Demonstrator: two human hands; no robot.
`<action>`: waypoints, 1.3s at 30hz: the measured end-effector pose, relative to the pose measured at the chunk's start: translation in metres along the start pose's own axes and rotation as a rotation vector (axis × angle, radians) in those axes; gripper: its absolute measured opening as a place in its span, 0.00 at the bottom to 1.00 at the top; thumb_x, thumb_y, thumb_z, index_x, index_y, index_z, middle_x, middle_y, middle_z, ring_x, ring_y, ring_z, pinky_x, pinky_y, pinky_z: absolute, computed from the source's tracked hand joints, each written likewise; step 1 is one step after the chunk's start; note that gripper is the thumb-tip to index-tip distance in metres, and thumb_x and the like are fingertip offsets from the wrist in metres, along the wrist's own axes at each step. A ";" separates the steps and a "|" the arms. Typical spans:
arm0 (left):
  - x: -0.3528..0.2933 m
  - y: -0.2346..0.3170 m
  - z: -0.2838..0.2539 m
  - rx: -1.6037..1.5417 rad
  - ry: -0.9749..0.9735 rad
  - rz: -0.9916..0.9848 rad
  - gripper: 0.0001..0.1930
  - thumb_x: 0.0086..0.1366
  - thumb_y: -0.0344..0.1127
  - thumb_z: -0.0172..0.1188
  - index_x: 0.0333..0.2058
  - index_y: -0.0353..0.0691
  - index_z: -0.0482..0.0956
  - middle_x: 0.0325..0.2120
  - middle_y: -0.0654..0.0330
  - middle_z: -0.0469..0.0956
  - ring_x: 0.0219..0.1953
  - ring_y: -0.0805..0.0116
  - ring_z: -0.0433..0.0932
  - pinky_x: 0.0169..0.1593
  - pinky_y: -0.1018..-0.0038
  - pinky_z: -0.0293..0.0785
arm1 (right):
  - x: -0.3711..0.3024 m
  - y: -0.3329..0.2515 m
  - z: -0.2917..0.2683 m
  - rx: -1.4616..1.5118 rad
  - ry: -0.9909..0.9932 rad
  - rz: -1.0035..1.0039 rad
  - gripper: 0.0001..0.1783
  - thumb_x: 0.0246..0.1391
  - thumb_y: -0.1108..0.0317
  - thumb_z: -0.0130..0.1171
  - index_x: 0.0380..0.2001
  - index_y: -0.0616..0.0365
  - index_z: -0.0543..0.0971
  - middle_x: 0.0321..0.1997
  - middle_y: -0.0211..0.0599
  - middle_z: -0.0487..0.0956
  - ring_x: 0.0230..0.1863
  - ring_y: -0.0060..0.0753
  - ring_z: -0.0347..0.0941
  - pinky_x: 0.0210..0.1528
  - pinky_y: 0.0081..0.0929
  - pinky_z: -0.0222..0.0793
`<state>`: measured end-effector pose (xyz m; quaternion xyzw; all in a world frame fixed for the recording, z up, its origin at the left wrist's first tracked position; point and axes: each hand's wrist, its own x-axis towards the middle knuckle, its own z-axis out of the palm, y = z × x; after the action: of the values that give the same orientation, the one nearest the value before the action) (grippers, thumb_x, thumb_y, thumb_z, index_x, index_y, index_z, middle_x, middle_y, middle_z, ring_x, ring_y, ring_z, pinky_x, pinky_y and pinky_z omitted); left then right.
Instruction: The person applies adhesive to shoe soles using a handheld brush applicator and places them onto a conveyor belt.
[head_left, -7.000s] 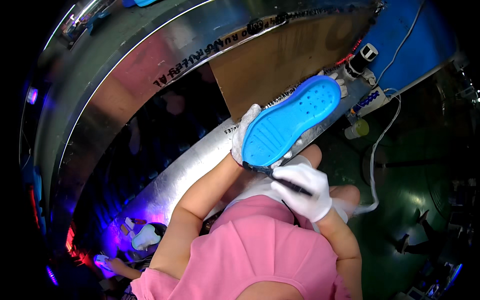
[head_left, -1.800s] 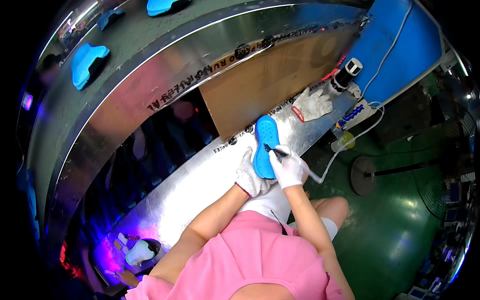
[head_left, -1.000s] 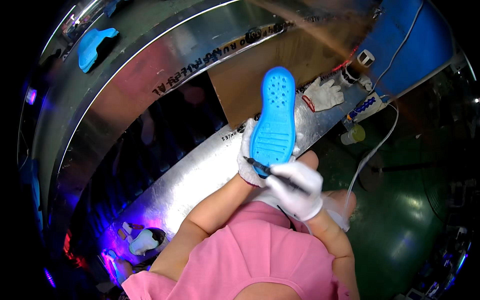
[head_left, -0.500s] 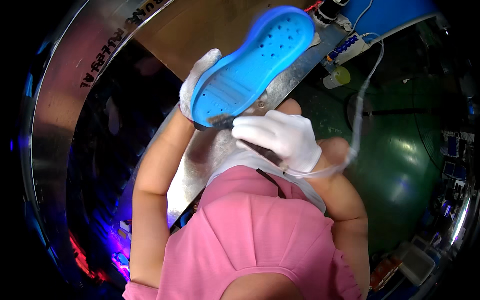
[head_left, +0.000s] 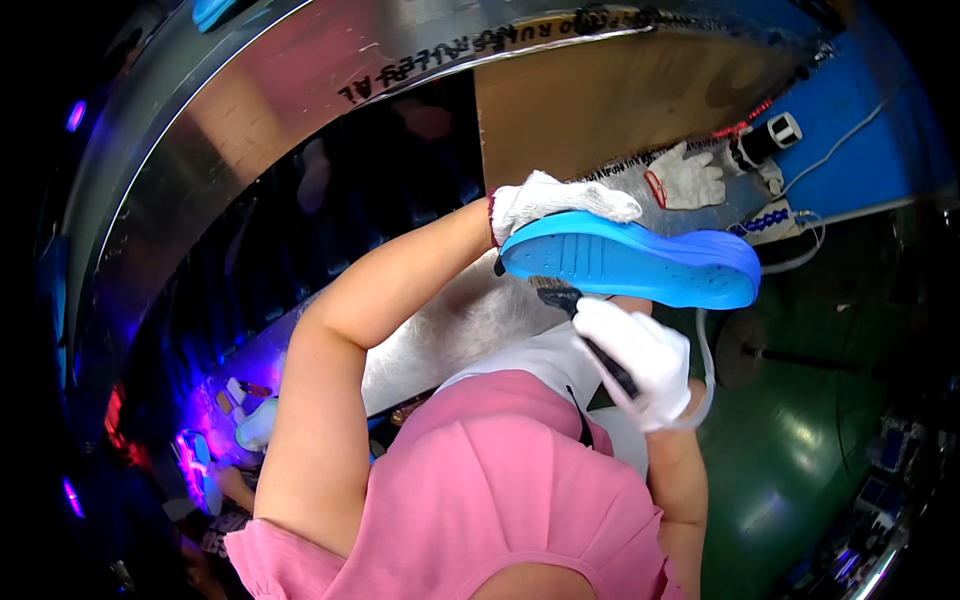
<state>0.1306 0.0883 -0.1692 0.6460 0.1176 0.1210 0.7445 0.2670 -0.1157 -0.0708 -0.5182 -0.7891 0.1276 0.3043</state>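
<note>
While left hand [head_left: 560, 203] grips blue sole [head_left: 640, 260], right hand [head_left: 645, 355] holds brush [head_left: 560, 296].

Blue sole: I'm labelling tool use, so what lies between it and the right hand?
In the head view, a dark brush lies between the right hand and the blue sole, bristles by the sole's edge.

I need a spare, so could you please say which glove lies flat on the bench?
The red-cuffed glove beside the cylinder; no hand is in it, unlike those on the left hand and right hand.
</note>
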 end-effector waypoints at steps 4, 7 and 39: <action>0.013 -0.008 -0.007 -0.058 -0.073 0.190 0.20 0.65 0.37 0.57 0.55 0.41 0.73 0.53 0.57 0.72 0.55 0.65 0.71 0.59 0.71 0.67 | -0.005 0.012 0.005 0.251 0.291 0.130 0.14 0.40 0.78 0.68 0.35 0.59 0.81 0.37 0.43 0.82 0.32 0.42 0.79 0.36 0.28 0.75; 0.019 0.006 -0.003 -0.042 -0.125 0.138 0.25 0.64 0.35 0.57 0.60 0.45 0.67 0.60 0.59 0.67 0.63 0.62 0.64 0.65 0.69 0.60 | -0.005 0.010 -0.003 -0.058 0.083 0.009 0.15 0.39 0.78 0.68 0.36 0.61 0.81 0.39 0.45 0.82 0.31 0.42 0.78 0.34 0.28 0.74; -0.078 0.076 0.044 -0.099 0.422 -0.068 0.13 0.66 0.40 0.54 0.43 0.40 0.77 0.50 0.62 0.75 0.51 0.67 0.73 0.56 0.70 0.67 | -0.027 0.005 -0.029 0.154 0.391 -0.049 0.15 0.32 0.77 0.70 0.29 0.57 0.79 0.33 0.48 0.82 0.30 0.41 0.78 0.34 0.30 0.72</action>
<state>0.0690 0.0320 -0.0862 0.5647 0.2864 0.2339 0.7378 0.2961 -0.1408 -0.0599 -0.4888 -0.7154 0.0772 0.4933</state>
